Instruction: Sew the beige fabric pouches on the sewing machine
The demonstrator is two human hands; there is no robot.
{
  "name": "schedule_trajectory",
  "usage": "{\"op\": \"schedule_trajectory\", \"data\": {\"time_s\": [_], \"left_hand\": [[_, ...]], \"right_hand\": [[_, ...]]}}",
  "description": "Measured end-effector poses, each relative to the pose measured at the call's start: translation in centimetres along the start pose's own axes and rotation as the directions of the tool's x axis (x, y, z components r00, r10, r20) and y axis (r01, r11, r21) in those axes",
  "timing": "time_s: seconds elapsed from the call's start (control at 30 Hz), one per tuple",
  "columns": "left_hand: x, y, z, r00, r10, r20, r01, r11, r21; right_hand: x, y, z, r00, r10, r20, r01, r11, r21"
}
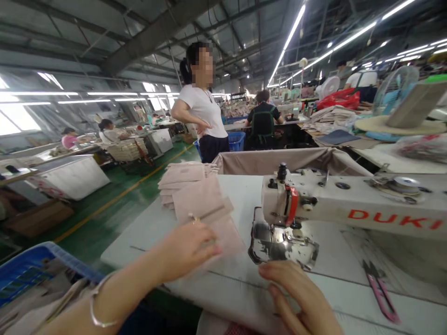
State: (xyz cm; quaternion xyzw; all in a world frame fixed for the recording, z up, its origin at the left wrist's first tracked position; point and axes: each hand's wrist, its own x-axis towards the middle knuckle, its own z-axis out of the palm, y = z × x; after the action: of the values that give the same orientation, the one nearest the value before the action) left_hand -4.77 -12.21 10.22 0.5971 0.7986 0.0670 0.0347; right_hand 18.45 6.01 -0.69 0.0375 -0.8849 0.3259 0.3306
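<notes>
My left hand point(195, 246) is over the table left of the sewing machine point(314, 200), fingers curled on a pale pinkish-beige fabric piece point(228, 235) with a narrow strip across it. Motion blurs the fabric's edge, and my hand hides part of it. Behind it, a stack of similar fabric pieces point(185, 172) rests at the table's far left. My right hand point(300, 293) is in front of the machine's metal plate point(289, 246), its fingers bent and apart with nothing between them. Pink-handled thread snips point(380, 293) lie to its right.
A blue basket point(42, 258) with fabric pieces stands at the lower left. Beyond the table point(146, 242), a cloth-lined bin point(272, 160) runs along the back. One person point(206, 111) stands facing right, and another point(263, 118) sits farther off.
</notes>
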Motion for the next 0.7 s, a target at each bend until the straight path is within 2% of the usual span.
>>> {"op": "schedule_trajectory", "data": {"time_s": [0.03,0.07,0.13,0.23,0.33,0.5,0.6,0.7], "left_hand": [[-0.5,1.3,2.3,1.0,0.008,0.006,-0.008,1.0,-0.027],[-0.6,2.1,4.6,0.999,-0.034,-0.029,0.033,0.999,-0.032],[0.1,2.8,8.4,0.992,-0.106,-0.069,0.103,0.994,-0.037],[1.9,2.7,11.6,0.986,-0.152,-0.075,0.149,0.988,-0.047],[2.7,3.2,12.1,0.981,-0.151,-0.12,0.139,0.985,-0.106],[2.1,4.0,11.8,0.967,-0.192,-0.17,0.152,0.963,-0.223],[1.7,4.1,11.6,0.967,-0.222,-0.125,0.178,0.939,-0.295],[0.9,4.5,11.0,0.985,-0.165,-0.056,0.136,0.93,-0.342]], "right_hand": [[-0.1,0.2,1.0,0.998,0.022,0.065,-0.018,0.998,-0.057],[-0.2,0.3,1.9,0.99,0.049,0.134,-0.034,0.993,-0.11],[-0.6,0.1,3.3,0.969,0.118,0.217,-0.076,0.978,-0.195],[-1.1,-0.6,4.2,0.954,0.173,0.244,-0.118,0.967,-0.225],[-1.5,-1.0,3.8,0.956,0.178,0.235,-0.132,0.971,-0.197],[-2.2,-0.4,1.9,0.958,0.183,0.222,-0.158,0.979,-0.124],[-1.6,1.2,1.0,0.967,0.19,0.173,-0.162,0.973,-0.166],[-0.1,3.0,1.1,0.971,0.203,0.129,-0.171,0.96,-0.224]]}}
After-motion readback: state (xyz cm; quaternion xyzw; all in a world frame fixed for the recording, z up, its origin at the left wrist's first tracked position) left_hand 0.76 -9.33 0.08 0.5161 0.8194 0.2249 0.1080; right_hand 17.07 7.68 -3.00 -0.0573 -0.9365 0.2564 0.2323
